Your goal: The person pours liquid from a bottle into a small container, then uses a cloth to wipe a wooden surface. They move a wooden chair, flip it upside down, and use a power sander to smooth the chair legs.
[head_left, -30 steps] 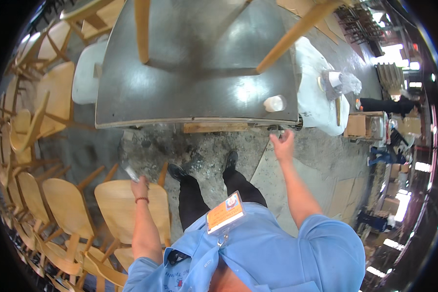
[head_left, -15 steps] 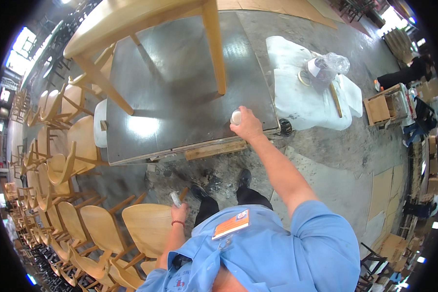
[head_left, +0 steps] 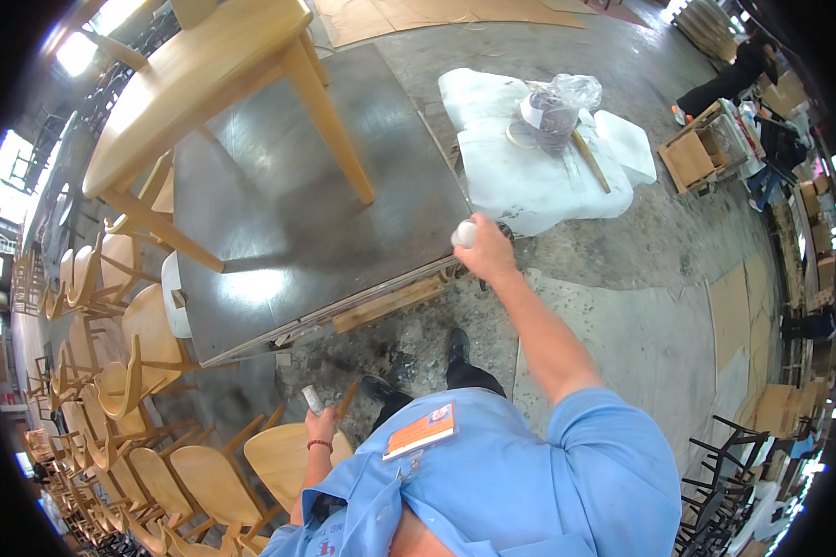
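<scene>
Head view: I see my right hand (head_left: 486, 249) closed around a small white roll (head_left: 464, 233) at the near right corner of the dark metal worktable (head_left: 288, 223). My left hand (head_left: 321, 422) grips a small grey cylinder (head_left: 313, 399) below the table's front edge. A loose grip could drop the roll off that corner. What the roll is stays unclear.

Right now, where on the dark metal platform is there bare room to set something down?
The metal platform is bare between the wooden table's leg and the near edge, by the right hand with its small white object. The far left, under the wooden table, is hemmed by legs. The white foam blocks are crowded with a plastic bag and stick.
</scene>
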A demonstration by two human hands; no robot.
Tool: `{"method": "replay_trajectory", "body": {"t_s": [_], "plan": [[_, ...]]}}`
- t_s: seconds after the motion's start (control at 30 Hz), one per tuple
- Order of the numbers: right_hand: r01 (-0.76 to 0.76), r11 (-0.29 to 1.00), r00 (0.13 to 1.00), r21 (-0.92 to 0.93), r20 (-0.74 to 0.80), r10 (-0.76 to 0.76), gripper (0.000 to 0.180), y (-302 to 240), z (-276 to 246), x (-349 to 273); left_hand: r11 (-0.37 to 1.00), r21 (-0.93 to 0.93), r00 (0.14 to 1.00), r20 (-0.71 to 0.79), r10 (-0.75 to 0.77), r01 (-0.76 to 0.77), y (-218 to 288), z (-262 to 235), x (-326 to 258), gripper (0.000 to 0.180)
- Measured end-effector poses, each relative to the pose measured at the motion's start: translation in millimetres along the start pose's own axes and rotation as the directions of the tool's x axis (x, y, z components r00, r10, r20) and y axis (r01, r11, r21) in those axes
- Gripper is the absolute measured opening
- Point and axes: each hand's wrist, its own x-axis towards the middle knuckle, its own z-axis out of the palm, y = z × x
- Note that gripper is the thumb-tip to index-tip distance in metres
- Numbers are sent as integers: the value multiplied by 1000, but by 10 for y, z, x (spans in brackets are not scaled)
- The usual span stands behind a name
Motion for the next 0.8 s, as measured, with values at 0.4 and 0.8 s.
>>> {"method": "replay_trajectory", "body": {"t_s": [0.4,0.8], "plan": [[-154,987,988,-37,2,154,60,1044,-271,234,988,142,998,-20,65,-61,154,284,-170,25],[-235,965,951,-113,180,253,64,1093,83,406,994,91,998,-20,58,-56,279,536,-499,26]]}}
